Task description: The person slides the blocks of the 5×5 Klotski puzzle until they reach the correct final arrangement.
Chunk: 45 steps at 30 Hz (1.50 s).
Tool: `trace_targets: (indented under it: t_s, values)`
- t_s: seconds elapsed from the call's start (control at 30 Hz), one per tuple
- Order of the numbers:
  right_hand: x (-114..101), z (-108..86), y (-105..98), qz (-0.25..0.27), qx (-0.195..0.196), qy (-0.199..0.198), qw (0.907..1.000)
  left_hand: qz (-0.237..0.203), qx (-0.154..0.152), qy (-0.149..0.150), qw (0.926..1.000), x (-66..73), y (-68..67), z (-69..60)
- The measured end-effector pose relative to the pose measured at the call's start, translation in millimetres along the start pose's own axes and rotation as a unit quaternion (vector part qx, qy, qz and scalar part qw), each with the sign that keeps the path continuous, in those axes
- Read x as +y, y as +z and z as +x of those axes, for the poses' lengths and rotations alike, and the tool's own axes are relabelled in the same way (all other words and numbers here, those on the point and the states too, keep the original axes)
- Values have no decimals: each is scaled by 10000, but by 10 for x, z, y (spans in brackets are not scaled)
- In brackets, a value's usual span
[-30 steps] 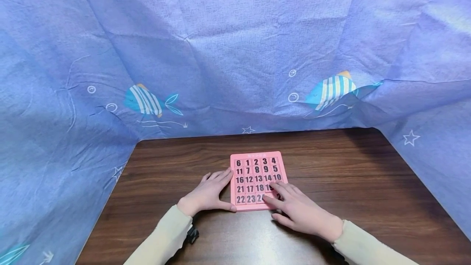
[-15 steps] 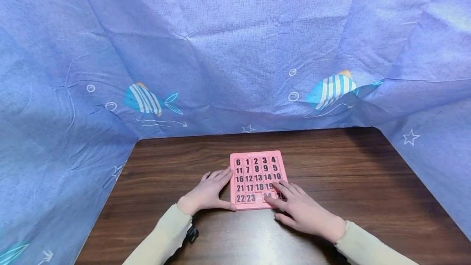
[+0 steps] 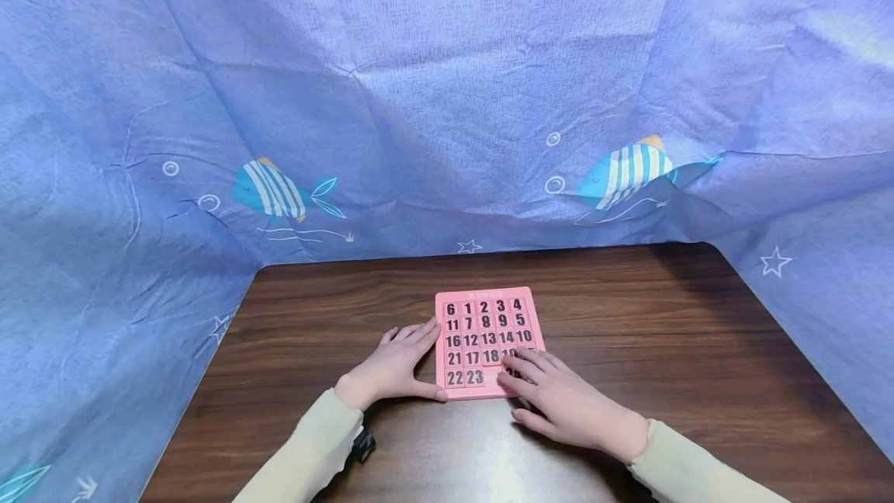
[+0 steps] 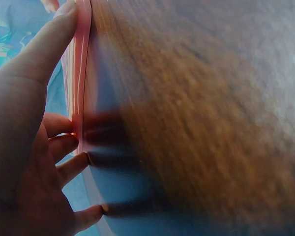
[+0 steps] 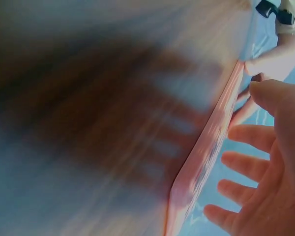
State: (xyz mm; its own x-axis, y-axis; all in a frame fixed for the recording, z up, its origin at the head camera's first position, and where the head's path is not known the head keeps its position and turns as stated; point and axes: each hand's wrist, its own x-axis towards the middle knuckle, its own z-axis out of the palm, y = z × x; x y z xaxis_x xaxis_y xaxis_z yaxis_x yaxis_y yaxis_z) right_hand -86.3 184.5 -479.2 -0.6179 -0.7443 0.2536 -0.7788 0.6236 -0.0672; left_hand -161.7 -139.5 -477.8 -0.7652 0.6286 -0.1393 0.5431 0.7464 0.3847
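Note:
A pink number sliding puzzle (image 3: pixel 482 394) lies flat on the table, its tiles marked with black numbers. Along its left edge, my left hand (image 3: pixel 391 365) rests with spread fingers, the thumb at the near left corner. The left wrist view shows the fingertips and thumb (image 4: pixel 64 24) against the puzzle's side. My right hand (image 3: pixel 569 402) reaches over the lower right part, fingertips at the tiles there, thumb off the near edge. In the bottom row a gap sits right of the 23 tile (image 3: pixel 475 377). Fingers partly cover the 19 tile and the tiles in the bottom right corner.
The brown wooden table (image 3: pixel 670 332) extends around the puzzle on all sides. Behind and beside it hangs a blue cloth (image 3: pixel 447 123) printed with fish and stars. A black band (image 3: pixel 363 445) is strapped at the left wrist.
The 24 tile has slid right from the third place of the bottom row, leaving a gap beside 23. The right fingers shifted slightly right, then back left. The left hand stays put.

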Motion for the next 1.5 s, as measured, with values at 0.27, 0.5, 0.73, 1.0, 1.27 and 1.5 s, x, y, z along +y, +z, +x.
trace_targets:
  t_s: [0.27,0.5,0.73,1.0,1.27,1.5]
  values:
    - [-231,250,49,-65,-428,-384,9983,91,71,53,9999,5,31,4]
    - [-256,241,72,-100,-518,-371,9979,64,83,55,9999,7,24,0]
    - [-195,93,42,-175,-426,-258,9986,36,63,3,10000,-5,12,-8]
    - [-143,41,37,-205,-303,-268,9990,71,48,-36,10000,-22,15,-13]
    - [-233,307,103,-92,-224,-300,9993,82,58,-31,9999,-14,17,-15]
    - [-298,474,135,-65,-583,-90,9982,126,75,51,9999,-4,18,-2]
